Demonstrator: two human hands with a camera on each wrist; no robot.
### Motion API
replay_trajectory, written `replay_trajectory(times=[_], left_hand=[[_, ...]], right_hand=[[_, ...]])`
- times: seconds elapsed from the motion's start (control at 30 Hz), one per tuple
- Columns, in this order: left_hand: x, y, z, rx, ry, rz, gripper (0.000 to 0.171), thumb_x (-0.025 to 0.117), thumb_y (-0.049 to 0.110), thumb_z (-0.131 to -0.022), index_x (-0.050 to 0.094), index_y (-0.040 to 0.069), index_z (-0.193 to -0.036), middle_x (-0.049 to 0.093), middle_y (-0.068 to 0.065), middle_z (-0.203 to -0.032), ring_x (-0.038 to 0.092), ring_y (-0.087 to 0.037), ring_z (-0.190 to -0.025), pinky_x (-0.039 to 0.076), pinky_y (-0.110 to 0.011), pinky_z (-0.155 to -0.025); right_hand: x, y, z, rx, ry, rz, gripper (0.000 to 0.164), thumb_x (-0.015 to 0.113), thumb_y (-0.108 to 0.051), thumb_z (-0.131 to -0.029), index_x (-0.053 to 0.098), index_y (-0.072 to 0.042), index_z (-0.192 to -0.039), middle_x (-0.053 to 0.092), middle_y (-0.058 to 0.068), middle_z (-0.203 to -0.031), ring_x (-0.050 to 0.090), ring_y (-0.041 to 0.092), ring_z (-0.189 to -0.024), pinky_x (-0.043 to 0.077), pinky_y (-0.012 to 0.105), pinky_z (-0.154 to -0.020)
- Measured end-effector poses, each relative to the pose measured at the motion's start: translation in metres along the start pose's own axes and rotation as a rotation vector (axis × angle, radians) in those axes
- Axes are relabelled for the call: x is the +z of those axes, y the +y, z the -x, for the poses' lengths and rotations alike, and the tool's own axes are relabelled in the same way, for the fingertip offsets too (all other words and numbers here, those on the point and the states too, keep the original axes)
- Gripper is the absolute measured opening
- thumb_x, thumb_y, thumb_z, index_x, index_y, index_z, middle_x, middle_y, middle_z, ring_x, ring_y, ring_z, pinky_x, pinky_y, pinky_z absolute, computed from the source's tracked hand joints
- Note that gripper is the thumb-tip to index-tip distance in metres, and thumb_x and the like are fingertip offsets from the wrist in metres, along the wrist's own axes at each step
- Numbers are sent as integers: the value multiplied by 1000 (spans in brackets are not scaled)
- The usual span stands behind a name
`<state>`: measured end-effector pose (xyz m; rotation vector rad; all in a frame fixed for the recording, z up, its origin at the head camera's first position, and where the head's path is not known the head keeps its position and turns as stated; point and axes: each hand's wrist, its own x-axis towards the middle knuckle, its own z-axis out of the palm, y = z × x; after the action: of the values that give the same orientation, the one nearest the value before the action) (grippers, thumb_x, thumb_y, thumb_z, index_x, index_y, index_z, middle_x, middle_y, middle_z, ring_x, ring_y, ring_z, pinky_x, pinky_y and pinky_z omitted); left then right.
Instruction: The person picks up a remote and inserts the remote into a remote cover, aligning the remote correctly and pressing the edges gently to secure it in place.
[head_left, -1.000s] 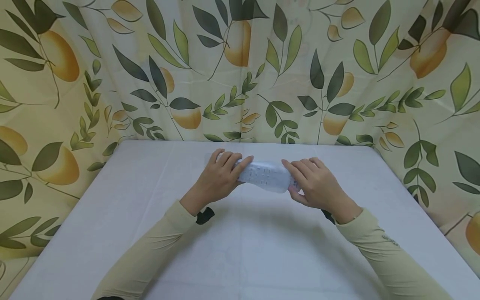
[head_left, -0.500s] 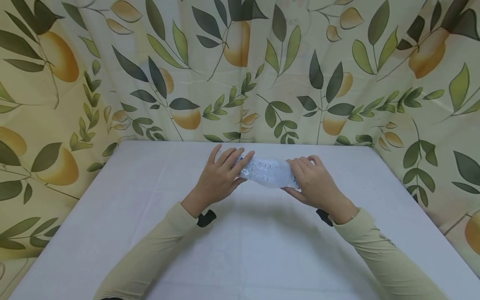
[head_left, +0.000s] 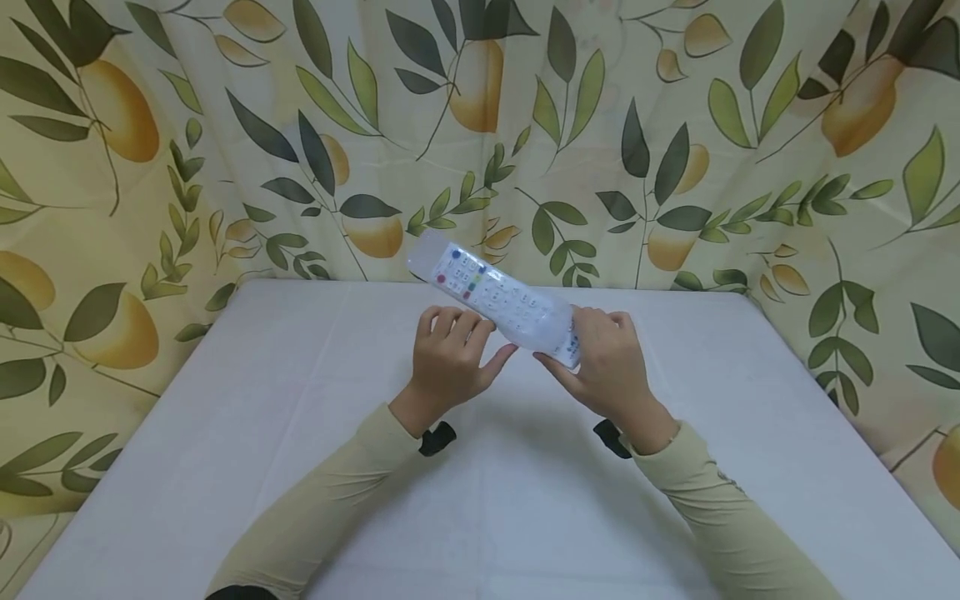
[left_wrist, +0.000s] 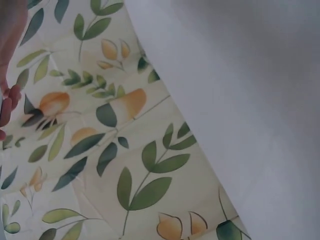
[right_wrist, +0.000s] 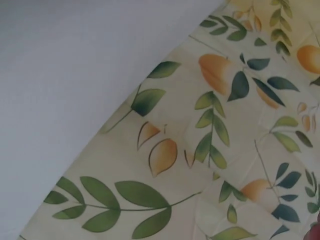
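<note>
A white remote control point(head_left: 491, 292) with rows of buttons, a few of them coloured, is wrapped in a clear plastic sleeve. It is held up above the far part of the table, tilted with its far end to the upper left. My right hand point(head_left: 611, 358) grips its lower right end, thumb along the near edge. My left hand point(head_left: 453, 354) is just below the remote's middle, fingers loosely bent and thumb stretched out near the remote's lower edge. Part of a hand point(left_wrist: 10, 102) shows at the left border of the left wrist view.
A white cloth covers the table point(head_left: 480, 500). Behind it and along its sides hangs a curtain point(head_left: 480, 167) printed with leaves and fruit. Black straps point(head_left: 437, 438) sit at both wrists, below light green sleeves point(head_left: 322, 500).
The remote, held level between both hands before, has swung up at its left end. My left hand has come off that end and moved right; the right hand has moved left with the remote.
</note>
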<state>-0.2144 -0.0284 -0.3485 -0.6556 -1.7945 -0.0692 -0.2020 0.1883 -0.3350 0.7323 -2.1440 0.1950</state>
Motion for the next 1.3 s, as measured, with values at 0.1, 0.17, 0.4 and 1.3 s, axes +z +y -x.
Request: replay_trajectory(times=[0.1, 0.17, 0.4, 1.3], left_hand=[[2, 2, -2, -26, 13, -8, 33, 77, 38, -72, 71, 7, -82, 68, -4, -75, 58, -21, -76, 45, -37, -77], [3, 1, -1, -39, 17, -11, 29, 77, 33, -72, 71, 6, -81, 68, -4, -75, 58, -21, -76, 45, -37, -77], [4, -1, 4, 30, 63, 31, 15, 75, 20, -71, 70, 7, -74, 65, -3, -70, 58, -19, -73, 45, -36, -78], [-16, -21, -11, 83, -60, 245, 17, 74, 20, -79, 73, 12, -94, 66, -3, -84, 59, -21, -82, 46, -34, -78]], right_hand=[[2, -7, 0, 9, -10, 7, 70, 57, -57, -85, 56, 11, -105, 64, 22, -81, 60, 32, -71, 47, 43, -63], [2, -11, 0, 23, -30, 6, 70, 71, -50, -77, 55, 11, -108, 64, 22, -83, 60, 32, -72, 47, 42, -64], [1, -17, 1, 40, -39, -24, 65, 78, -36, -68, 54, 8, -110, 64, 21, -87, 60, 31, -73, 50, 44, -67], [7, 9, 13, -279, 60, 28, 73, 94, -20, -44, 62, -3, -108, 65, 12, -83, 61, 27, -72, 50, 48, -70]])
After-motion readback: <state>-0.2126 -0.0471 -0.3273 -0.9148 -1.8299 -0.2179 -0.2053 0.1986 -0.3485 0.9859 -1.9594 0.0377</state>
